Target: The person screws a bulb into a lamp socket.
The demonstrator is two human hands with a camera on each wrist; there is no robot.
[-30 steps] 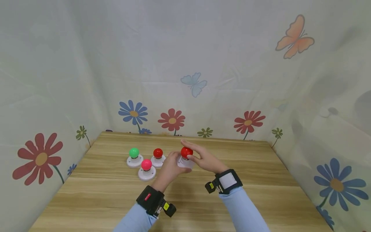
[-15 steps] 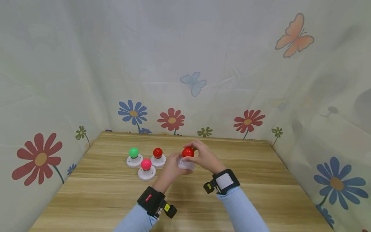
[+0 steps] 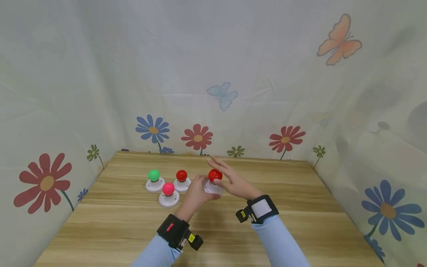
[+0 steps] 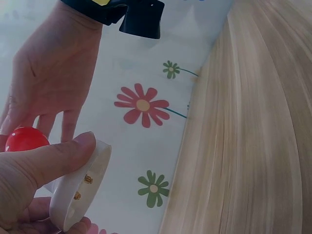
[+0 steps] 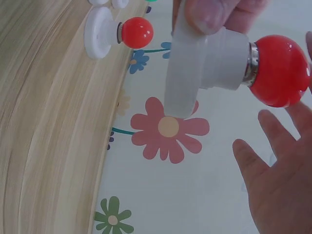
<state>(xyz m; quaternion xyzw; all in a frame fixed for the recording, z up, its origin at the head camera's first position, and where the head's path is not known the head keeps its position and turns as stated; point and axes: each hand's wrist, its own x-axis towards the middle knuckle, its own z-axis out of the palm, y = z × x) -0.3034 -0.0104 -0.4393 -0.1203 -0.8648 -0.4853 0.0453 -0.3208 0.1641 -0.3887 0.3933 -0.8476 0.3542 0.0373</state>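
Observation:
My left hand [image 3: 196, 193] grips the white lamp holder [image 3: 213, 188] by its round base, lifted above the table. A red bulb [image 5: 280, 70] sits in the socket, with a strip of its metal cap showing at the rim. In the left wrist view the base underside [image 4: 83, 187] faces outward, with brass-coloured fittings inside. My right hand [image 3: 239, 184] is at the bulb's right side, fingers extended and spread. Its thumb lies at the bulb in the head view; whether it touches cannot be told.
Left of my hands, three white holders stand on the wooden table [image 3: 283, 237]: one with a green bulb [image 3: 154, 175], one with a red bulb [image 3: 181, 175], one with a pink bulb [image 3: 168, 189]. A flowered cloth [image 3: 253, 111] hangs behind and at both sides.
Half a second ago my right fingers were curled round the red bulb; now they are straightened off it, much as one second ago. My left hand keeps its grip on the holder.

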